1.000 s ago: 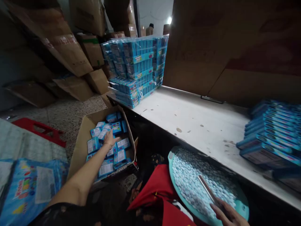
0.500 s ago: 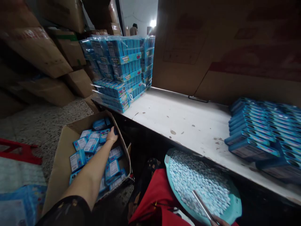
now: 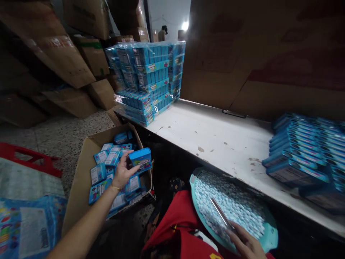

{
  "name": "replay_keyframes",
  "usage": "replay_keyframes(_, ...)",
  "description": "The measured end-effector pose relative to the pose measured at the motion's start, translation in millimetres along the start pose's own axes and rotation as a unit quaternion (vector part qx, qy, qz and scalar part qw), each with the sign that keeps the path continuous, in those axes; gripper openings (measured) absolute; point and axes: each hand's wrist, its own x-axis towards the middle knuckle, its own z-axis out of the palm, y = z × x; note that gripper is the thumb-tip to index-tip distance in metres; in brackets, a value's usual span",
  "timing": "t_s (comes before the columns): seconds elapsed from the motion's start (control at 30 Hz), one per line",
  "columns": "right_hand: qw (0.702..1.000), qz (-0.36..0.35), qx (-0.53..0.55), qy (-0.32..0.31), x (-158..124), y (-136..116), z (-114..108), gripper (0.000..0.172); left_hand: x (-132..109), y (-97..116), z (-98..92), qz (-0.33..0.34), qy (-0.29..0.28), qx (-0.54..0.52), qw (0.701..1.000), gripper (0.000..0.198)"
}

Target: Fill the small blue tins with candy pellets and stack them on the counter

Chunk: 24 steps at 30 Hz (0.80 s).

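My left hand [image 3: 124,174] grips a small blue candy box [image 3: 140,160], raised over a cardboard carton [image 3: 78,172]. Inside that carton lie several similar blue boxes [image 3: 102,156] in a loose heap. At the lower right, my right hand [image 3: 246,239] is closed around a metal scoop [image 3: 219,212], only its shiny narrow length showing. The scoop is over a teal basin [image 3: 271,230] filled with pale blue and white candies [image 3: 231,198]; whether it touches them I cannot tell.
Plastic-wrapped stacks of blue boxes [image 3: 151,68] stand on the far end of the white table [image 3: 194,126]. Rows of blue boxes [image 3: 299,151] stand on its right. Large cartons [image 3: 78,64] are piled at the left. A red-handled bag [image 3: 29,158] sits at the left edge.
My left hand has lifted a blue box out of the carton. My right hand has come further into view, and the scoop has shifted up and left over the candies.
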Motion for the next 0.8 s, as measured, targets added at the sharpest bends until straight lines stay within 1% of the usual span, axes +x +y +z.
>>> replay_keyframes(0.03, 1.000, 0.002, 0.026, -0.005, 0, -1, 3, 0.041, -10, 7, 14.9, -0.031, -0.015, -0.042, 0.999, 0.065)
replay_keyframes(0.07, 0.999, 0.000, 0.046, 0.000, 0, -3, 5, 0.042, -19, 12, 31.1, -0.078, -0.033, -0.089, 0.992, 0.062)
replay_keyframes(0.1, 0.998, -0.001, 0.064, 0.003, 0, -6, 7, 0.044, -28, 14, 48.1, -0.138, -0.057, -0.135, 0.980, 0.057)
replay_keyframes(0.17, 0.995, -0.004, 0.105, 0.002, -2, -14, 10, 0.046, -46, 13, 83.0, -0.269, -0.117, -0.199, 0.935, 0.047)
replay_keyframes(0.2, 0.992, -0.008, 0.123, 0.002, -2, -19, 11, 0.047, -55, 11, 100.1, -0.325, -0.154, -0.214, 0.908, 0.042)
replay_keyframes(0.23, 0.990, -0.019, 0.138, 0.011, -3, -24, 10, 0.046, -64, 8, 116.4, -0.368, -0.192, -0.221, 0.883, 0.040)
replay_keyframes(0.27, 0.988, -0.042, 0.146, 0.025, -3, -29, 10, 0.044, -73, 6, 131.7, -0.396, -0.230, -0.225, 0.860, 0.038)
replay_keyframes(0.33, 0.985, -0.099, 0.138, 0.037, -5, -39, 7, 0.043, -91, 4, 158.0, -0.421, -0.305, -0.232, 0.822, 0.037)
replay_keyframes(0.4, 0.978, -0.162, 0.127, 0.010, -8, -46, 4, 0.052, -106, 6, 177.0, -0.432, -0.361, -0.230, 0.794, 0.038)
replay_keyframes(0.43, 0.974, -0.190, 0.126, -0.011, -9, -48, 3, 0.054, -112, 8, 183.4, -0.440, -0.382, -0.220, 0.782, 0.039)
replay_keyframes(0.5, 0.964, -0.219, 0.142, -0.044, -12, -46, 4, 0.048, -120, 11, 190.4, -0.451, -0.416, -0.193, 0.766, 0.044)
replay_keyframes(0.53, 0.962, -0.214, 0.160, -0.045, -12, -44, 5, 0.042, -122, 13, 191.7, -0.439, -0.423, -0.185, 0.770, 0.048)
replay_keyframes(0.57, 0.962, -0.198, 0.183, -0.038, -12, -40, 7, 0.036, -123, 13, 192.1, -0.411, -0.430, -0.182, 0.783, 0.054)
replay_keyframes(0.6, 0.962, -0.176, 0.207, -0.029, -11, -37, 10, 0.032, -122, 13, 192.2, -0.366, -0.437, -0.180, 0.802, 0.061)
replay_keyframes(0.67, 0.959, -0.140, 0.245, -0.019, -8, -31, 16, 0.031, -120, 11, 193.9, -0.257, -0.458, -0.154, 0.837, 0.076)
replay_keyframes(0.7, 0.957, -0.131, 0.256, -0.023, -7, -29, 18, 0.030, -118, 10, 196.1, -0.214, -0.467, -0.127, 0.848, 0.080)
replay_keyframes(0.73, 0.956, -0.127, 0.261, -0.031, -5, -27, 19, 0.029, -116, 8, 199.0, -0.189, -0.474, -0.093, 0.855, 0.077)
replay_keyframes(0.77, 0.957, -0.123, 0.260, -0.038, -4, -25, 18, 0.029, -114, 5, 202.4, -0.181, -0.473, -0.063, 0.860, 0.070)
replay_keyframes(0.8, 0.960, -0.117, 0.251, -0.037, -3, -22, 14, 0.029, -112, 2, 205.7, -0.188, -0.462, -0.047, 0.866, 0.060)
